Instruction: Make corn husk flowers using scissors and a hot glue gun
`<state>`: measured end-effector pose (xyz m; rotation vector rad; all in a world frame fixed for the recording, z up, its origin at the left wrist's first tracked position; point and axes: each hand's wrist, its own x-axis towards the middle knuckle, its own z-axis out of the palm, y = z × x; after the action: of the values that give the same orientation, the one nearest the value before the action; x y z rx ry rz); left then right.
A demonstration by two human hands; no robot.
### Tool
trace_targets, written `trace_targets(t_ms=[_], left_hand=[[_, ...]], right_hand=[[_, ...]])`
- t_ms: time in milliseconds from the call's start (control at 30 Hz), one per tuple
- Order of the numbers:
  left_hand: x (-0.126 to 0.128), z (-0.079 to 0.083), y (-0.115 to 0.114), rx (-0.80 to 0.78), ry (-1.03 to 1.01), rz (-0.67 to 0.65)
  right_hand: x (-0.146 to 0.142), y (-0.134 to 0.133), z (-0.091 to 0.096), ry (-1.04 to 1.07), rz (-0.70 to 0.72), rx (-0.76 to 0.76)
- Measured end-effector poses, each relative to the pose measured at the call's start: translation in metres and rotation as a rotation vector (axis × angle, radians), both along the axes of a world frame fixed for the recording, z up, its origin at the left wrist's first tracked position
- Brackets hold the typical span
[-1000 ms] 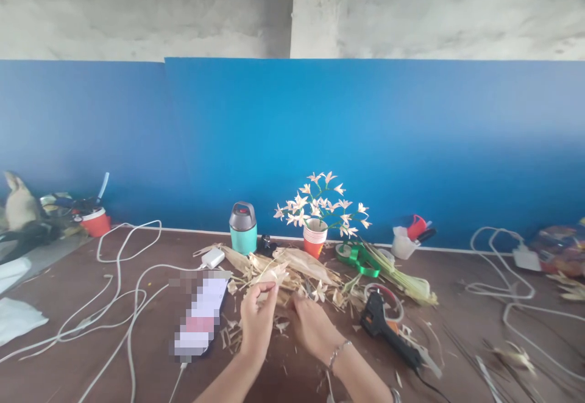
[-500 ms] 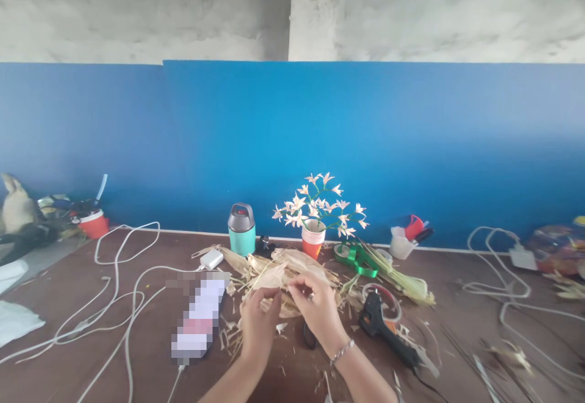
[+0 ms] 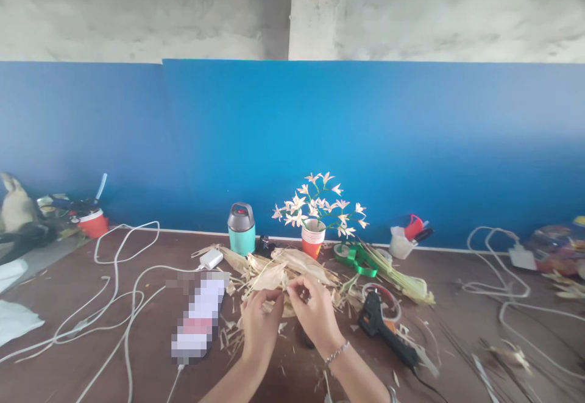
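My left hand and my right hand meet over the front of a pile of dried corn husks, fingertips almost touching. Both are closed in a pinch; whatever lies between the fingers is too small to make out. Beyond the husks, a stack of paper cups holds a spray of pale star-shaped flowers on green stems. A black glue gun lies right of my right hand, beside a roll of tape. Husk scraps are strewn around and below my wrists.
A teal flask, a white charger and a blurred-out phone are to the left, with white cables running across the table. At right are green ribbon, pale stalks and a white cup of tools. A blue partition stands behind.
My right hand and wrist have shifted slightly left, closer to my left hand. Both hands stay pinched, and the things on the table have not moved.
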<state>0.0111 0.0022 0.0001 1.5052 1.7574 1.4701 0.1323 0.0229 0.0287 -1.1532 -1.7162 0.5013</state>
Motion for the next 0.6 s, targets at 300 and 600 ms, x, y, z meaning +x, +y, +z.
trace_targets(t_ms=[300,600], left_hand=[[-0.003,-0.008,0.003,0.02,-0.04,0.029],[-0.003,-0.007,0.002,-0.032,-0.06,0.019]], right_hand=[[0.005,0.004,0.005,0.147,0.152,-0.109],[0.012,0.002,0.016,-0.044,0.183,-0.002]])
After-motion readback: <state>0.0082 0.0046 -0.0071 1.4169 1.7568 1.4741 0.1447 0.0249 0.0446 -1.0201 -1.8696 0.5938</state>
